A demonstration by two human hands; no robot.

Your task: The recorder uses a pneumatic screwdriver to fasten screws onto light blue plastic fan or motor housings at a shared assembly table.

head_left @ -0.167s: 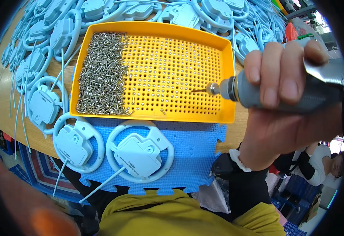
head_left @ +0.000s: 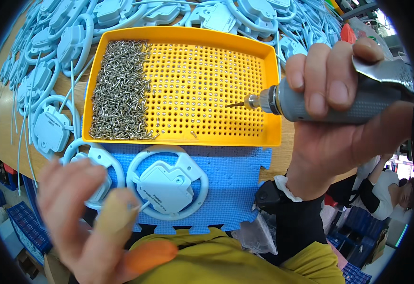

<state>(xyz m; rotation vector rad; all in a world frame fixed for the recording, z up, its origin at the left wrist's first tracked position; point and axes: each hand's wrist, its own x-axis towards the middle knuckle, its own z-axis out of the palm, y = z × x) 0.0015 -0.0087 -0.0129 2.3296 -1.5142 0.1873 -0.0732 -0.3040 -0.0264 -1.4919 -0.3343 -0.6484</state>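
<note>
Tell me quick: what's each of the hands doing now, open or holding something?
Left hand: open, blurred; nothing held can be made out.
Right hand: closed around the grey driver.

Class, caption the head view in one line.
Right hand holding grey cylindrical screwdriver over yellow perforated plastic tray of silver metal screws.

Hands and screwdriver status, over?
Right hand gripping screwdriver, bit above screw tray. Left hand open, blurred, hiding part of one blue wheel.

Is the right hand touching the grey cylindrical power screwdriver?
Touching: the head view shows the right hand with its fingers curled around the grey cylindrical power screwdriver.
</note>
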